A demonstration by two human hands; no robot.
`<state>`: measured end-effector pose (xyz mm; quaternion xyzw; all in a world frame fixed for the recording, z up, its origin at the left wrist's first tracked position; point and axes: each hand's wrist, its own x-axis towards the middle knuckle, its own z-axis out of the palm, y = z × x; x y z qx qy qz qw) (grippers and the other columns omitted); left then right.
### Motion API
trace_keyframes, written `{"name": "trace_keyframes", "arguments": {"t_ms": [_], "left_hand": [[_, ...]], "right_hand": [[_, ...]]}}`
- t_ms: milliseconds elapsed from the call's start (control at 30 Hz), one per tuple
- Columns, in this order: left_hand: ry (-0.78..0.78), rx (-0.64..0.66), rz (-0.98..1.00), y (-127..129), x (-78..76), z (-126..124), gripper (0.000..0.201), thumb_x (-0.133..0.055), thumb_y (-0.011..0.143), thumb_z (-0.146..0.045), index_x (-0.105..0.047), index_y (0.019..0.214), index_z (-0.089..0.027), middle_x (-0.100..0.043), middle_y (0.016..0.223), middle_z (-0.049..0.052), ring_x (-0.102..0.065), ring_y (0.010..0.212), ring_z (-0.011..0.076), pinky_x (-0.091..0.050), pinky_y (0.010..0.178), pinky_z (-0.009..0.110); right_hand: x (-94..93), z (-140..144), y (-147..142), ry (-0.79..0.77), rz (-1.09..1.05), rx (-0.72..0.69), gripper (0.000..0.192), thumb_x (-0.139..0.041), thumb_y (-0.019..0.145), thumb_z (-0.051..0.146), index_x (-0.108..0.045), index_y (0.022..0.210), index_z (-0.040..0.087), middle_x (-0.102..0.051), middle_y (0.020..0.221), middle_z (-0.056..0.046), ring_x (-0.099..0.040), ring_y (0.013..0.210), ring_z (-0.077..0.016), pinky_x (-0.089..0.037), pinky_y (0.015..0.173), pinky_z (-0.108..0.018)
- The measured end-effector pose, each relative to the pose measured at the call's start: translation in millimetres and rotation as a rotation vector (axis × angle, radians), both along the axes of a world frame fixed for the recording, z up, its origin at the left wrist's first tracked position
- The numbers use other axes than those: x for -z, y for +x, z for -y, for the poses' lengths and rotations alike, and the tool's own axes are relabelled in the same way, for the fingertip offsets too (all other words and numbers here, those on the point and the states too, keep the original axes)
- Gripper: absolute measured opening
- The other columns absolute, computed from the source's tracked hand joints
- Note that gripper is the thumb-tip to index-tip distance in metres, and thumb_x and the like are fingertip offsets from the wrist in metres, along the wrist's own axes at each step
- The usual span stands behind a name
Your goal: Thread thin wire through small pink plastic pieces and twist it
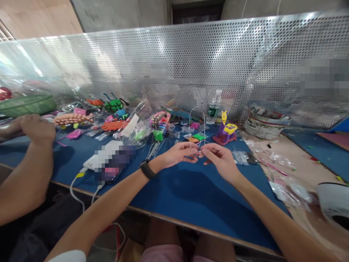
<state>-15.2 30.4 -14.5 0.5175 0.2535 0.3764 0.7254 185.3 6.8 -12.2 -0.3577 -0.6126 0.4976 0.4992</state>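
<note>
From the head camera we see our left hand [181, 153] and right hand [219, 158] meeting above the blue table mat [177, 189], fingertips pinched narrow on the two ends of a thin clear wire loop [196, 122] that arches upward between them. Just beyond stand a purple and yellow clay snail [225, 131] and a water bottle [214, 106]. At far left, another person's hand [36, 128] rests near a green basket [25, 104].

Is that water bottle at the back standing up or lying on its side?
Standing up. The water bottle stands upright by the perforated metal screen, white cap on top, its green label band level.
</note>
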Motion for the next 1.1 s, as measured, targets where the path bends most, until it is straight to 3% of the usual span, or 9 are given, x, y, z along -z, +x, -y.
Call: {"name": "trace_keyframes", "arguments": {"t_ms": [133, 400, 667, 867, 1100], "left_hand": [[0.040, -0.078, 0.009, 7.1, 6.4, 3.3, 0.031, -0.083, 0.075, -0.036, -0.066, 0.087, -0.013, -0.069, 0.084, 0.003, -0.068, 0.073, 0.0114, -0.057, 0.077, 0.029], [0.104, -0.125, 0.056, 8.3, 8.9, 4.9, 0.034, -0.087, 0.070, -0.032, -0.071, 0.094, -0.015, -0.070, 0.092, 0.003, -0.069, 0.078, 0.0111, -0.057, 0.081, 0.027], [0.197, -0.178, -0.038, 9.4, 7.7, 6.6, 0.029, -0.081, 0.076, -0.037, -0.069, 0.091, -0.015, -0.067, 0.088, 0.002, -0.066, 0.081, 0.0127, -0.057, 0.084, 0.032], [0.306, -0.158, -0.129, 8.6, 0.0, 10.8, 0.033, -0.074, 0.082, -0.045, -0.066, 0.089, -0.014, -0.064, 0.090, 0.003, -0.063, 0.080, 0.0122, -0.058, 0.081, 0.031], [0.409, -0.148, -0.142, 7.6, -2.1, 13.2, 0.034, -0.070, 0.085, -0.048, -0.066, 0.088, -0.015, -0.064, 0.097, 0.006, -0.062, 0.087, 0.0152, -0.057, 0.082, 0.032]], "right_hand": [[0.3, 0.5, 0.2, 0.088, 0.055, 0.033, 0.030, -0.076, 0.078, 0.047, -0.070, 0.091, 0.021, -0.073, 0.084, -0.004, -0.069, 0.075, -0.0170, -0.059, 0.056, -0.026], [-2.9, 4.4, -2.1, 0.183, 0.055, 0.067, 0.027, -0.073, 0.082, 0.046, -0.066, 0.087, 0.021, -0.069, 0.087, -0.003, -0.065, 0.070, -0.0136, -0.058, 0.057, -0.024], [0.3, 3.6, -1.4, 0.167, 0.098, 0.111, 0.030, -0.069, 0.084, 0.050, -0.067, 0.092, 0.021, -0.071, 0.088, -0.005, -0.067, 0.074, -0.0163, -0.059, 0.058, -0.026], [-2.9, 2.8, 1.7, 0.115, -0.014, 0.086, 0.040, -0.058, 0.088, 0.061, -0.067, 0.096, 0.023, -0.074, 0.086, -0.006, -0.071, 0.078, -0.0200, -0.059, 0.057, -0.029], [-0.4, 4.1, 2.4, 0.143, -0.021, 0.074, 0.031, -0.063, 0.087, 0.053, -0.068, 0.096, 0.024, -0.073, 0.085, -0.005, -0.069, 0.078, -0.0195, -0.058, 0.058, -0.029]]}}
